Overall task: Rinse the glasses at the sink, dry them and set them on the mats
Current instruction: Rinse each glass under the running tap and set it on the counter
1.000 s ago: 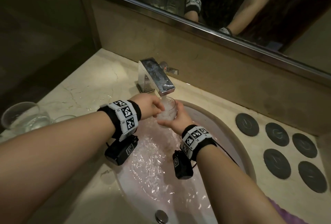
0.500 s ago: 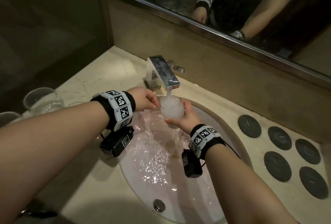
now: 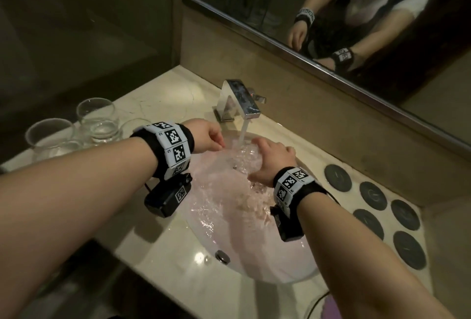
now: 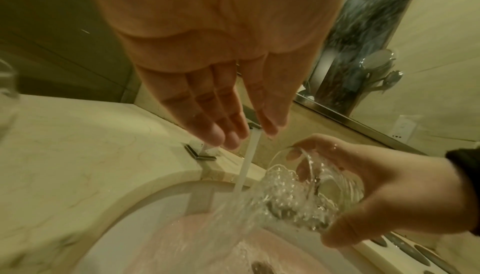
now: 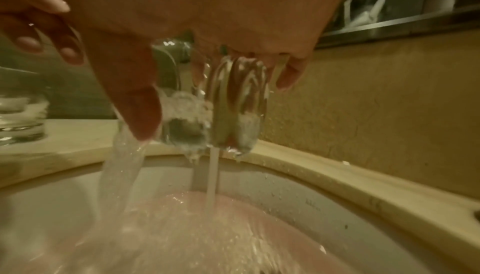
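Note:
My right hand (image 3: 274, 159) grips a clear glass (image 3: 246, 159) tipped on its side just below the chrome faucet (image 3: 239, 100), and water pours out of its mouth into the sink (image 3: 254, 262). In the left wrist view the right hand (image 4: 389, 192) wraps the glass (image 4: 311, 192), thumb below and fingers over the rim. My left hand (image 4: 233, 118) hovers beside the stream with straight, relaxed fingers and holds nothing. The right wrist view shows the glass (image 5: 207, 110) held from above. Several dark round mats (image 3: 372, 195) lie on the counter to the right.
Three other clear glasses (image 3: 98, 120) stand on the marble counter (image 3: 158, 94) at the left. A mirror (image 3: 331, 13) runs along the back wall. A purple cloth (image 3: 331, 308) peeks in at the bottom edge. The sink drain (image 3: 222, 256) lies near me.
The glass went from upright and filling under the tap to tipped over, spilling its water into the basin. My left hand has let go of the rim and drawn back to the left.

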The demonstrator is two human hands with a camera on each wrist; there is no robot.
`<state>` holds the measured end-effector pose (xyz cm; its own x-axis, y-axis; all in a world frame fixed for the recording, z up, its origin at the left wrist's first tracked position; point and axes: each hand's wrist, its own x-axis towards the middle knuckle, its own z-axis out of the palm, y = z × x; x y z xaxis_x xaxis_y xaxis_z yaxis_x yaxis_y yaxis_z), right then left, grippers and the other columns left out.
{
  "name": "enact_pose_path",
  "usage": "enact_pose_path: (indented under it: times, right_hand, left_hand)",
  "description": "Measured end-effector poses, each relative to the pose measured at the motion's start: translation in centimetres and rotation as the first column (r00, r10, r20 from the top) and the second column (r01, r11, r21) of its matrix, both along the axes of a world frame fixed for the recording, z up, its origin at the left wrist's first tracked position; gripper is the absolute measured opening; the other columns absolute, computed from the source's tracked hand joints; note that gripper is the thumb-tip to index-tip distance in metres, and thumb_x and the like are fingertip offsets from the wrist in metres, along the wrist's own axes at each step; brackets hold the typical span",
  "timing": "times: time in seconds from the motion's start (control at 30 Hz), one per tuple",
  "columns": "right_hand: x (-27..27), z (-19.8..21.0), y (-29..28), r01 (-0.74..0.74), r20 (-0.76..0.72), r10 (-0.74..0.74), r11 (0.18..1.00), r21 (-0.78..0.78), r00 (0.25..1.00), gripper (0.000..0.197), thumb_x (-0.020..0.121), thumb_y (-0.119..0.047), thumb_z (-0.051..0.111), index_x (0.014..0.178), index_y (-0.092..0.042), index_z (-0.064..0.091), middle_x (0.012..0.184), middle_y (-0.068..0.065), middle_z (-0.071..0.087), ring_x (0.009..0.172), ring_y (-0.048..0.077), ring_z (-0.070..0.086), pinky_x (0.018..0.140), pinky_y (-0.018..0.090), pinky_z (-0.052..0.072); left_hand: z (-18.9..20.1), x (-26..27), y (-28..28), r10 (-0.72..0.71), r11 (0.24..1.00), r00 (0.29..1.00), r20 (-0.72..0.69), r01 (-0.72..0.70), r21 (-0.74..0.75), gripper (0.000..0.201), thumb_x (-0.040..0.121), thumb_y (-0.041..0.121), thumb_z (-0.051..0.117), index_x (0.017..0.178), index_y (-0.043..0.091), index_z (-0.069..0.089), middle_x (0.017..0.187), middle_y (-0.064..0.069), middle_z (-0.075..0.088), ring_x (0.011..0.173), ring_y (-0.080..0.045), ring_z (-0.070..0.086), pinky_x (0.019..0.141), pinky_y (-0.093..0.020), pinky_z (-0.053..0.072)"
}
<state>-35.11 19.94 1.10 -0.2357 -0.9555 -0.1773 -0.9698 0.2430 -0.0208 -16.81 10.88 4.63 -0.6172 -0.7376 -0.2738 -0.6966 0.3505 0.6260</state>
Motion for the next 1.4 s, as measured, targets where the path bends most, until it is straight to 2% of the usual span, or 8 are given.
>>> enact_pose_path:
  times: [0.17,0.43,0.53,0.6,0.73,0.9,1.13,1.4]
  right_hand:
    - [2.6,1.6,1.1,-0.202,-0.444,0.258,0.964,0.172,0.858,0.077,0.073,-0.039,0.073,0.137,-0.028,0.030,0.130,0.004,0.047,0.121,0.025,0.041,0.107,0.045,0.021]
    - [7.1,4.1,3.5,-0.105,-0.497,0.175,0.980,0.166,0.850,0.072,0.074,-0.032,0.069,0.135,-0.026,0.031,0.130,0.005,0.048,0.121,0.027,0.042,0.106,0.043,0.022]
    - [9.1,4.1,4.7,0.030,-0.326,-0.005,0.997,0.073,0.945,0.076,0.072,-0.041,0.070,0.135,-0.025,0.031,0.129,0.002,0.053,0.119,0.025,0.048,0.105,0.043,0.024]
    - [10.5,3.5,5.4,0.203,0.038,-0.202,0.979,-0.018,0.979,0.083,0.069,-0.045,0.076,0.134,-0.024,0.028,0.123,-0.002,0.058,0.108,0.022,0.060,0.104,0.042,0.033]
    - [14.3,2.2,5.5,0.415,0.668,-0.271,0.908,-0.061,0.693,0.081,0.070,-0.022,0.083,0.131,-0.021,0.030,0.114,0.003,0.056,0.076,0.006,0.058,0.058,0.011,0.048]
    - [19.3,-0.9,2.8,0.389,0.776,-0.166,0.915,-0.109,0.608,0.088,0.061,-0.020,0.088,0.131,-0.013,0.036,0.121,0.005,0.054,0.107,0.020,0.056,0.097,0.034,0.047]
    - [21.2,-4.2,0.0,0.271,0.757,-0.105,0.957,-0.098,0.645,0.088,0.061,-0.020,0.088,0.133,-0.010,0.039,0.117,-0.001,0.050,0.104,0.014,0.052,0.084,0.020,0.042]
    - [20.6,-6.2,-1.3,0.113,0.729,-0.022,0.991,-0.076,0.684,0.095,0.061,-0.024,0.088,0.138,-0.016,0.033,0.123,-0.003,0.048,0.113,0.013,0.052,0.100,0.028,0.044]
  left_hand:
    - [1.4,2.8,1.0,-0.009,1.000,0.999,-0.048,0.008,-0.024,0.010,0.087,0.022,0.065,0.096,0.020,0.069,0.094,0.005,0.063,0.072,-0.005,0.051,0.063,-0.011,0.040]
    - [3.6,9.2,3.1,-0.025,0.999,0.997,-0.069,0.021,-0.049,0.003,0.088,0.023,0.064,0.090,0.023,0.066,0.099,0.003,0.065,0.070,-0.007,0.056,0.060,-0.018,0.046]
    - [4.1,11.8,4.0,0.008,0.999,0.996,-0.088,-0.011,-0.035,0.010,0.087,0.021,0.064,0.095,0.018,0.069,0.105,-0.003,0.068,0.095,-0.024,0.063,0.079,-0.031,0.053]
    - [4.2,13.5,4.4,0.027,0.999,0.996,-0.089,-0.031,-0.040,0.016,0.088,0.021,0.063,0.101,0.016,0.069,0.106,-0.003,0.068,0.094,-0.022,0.062,0.082,-0.029,0.051]
    - [4.7,17.0,4.4,0.085,0.994,0.990,-0.113,-0.092,-0.057,0.014,0.087,0.021,0.063,0.100,0.016,0.070,0.097,0.000,0.066,0.077,-0.009,0.055,0.068,-0.018,0.046]
    - [4.0,21.2,3.8,0.179,0.984,0.980,-0.085,-0.180,-0.007,0.007,0.087,0.021,0.064,0.092,0.019,0.069,0.090,-0.001,0.067,0.090,-0.018,0.064,0.074,-0.027,0.054]
    - [3.6,23.3,2.3,0.245,0.969,0.966,-0.078,-0.244,0.020,0.010,0.088,0.020,0.062,0.093,0.017,0.069,0.096,-0.008,0.070,0.092,-0.021,0.066,0.075,-0.030,0.054]
    - [3.8,20.2,0.1,0.241,0.971,0.969,-0.056,-0.240,0.017,0.006,0.089,0.020,0.061,0.088,0.019,0.067,0.097,-0.008,0.070,0.093,-0.023,0.066,0.080,-0.033,0.054]
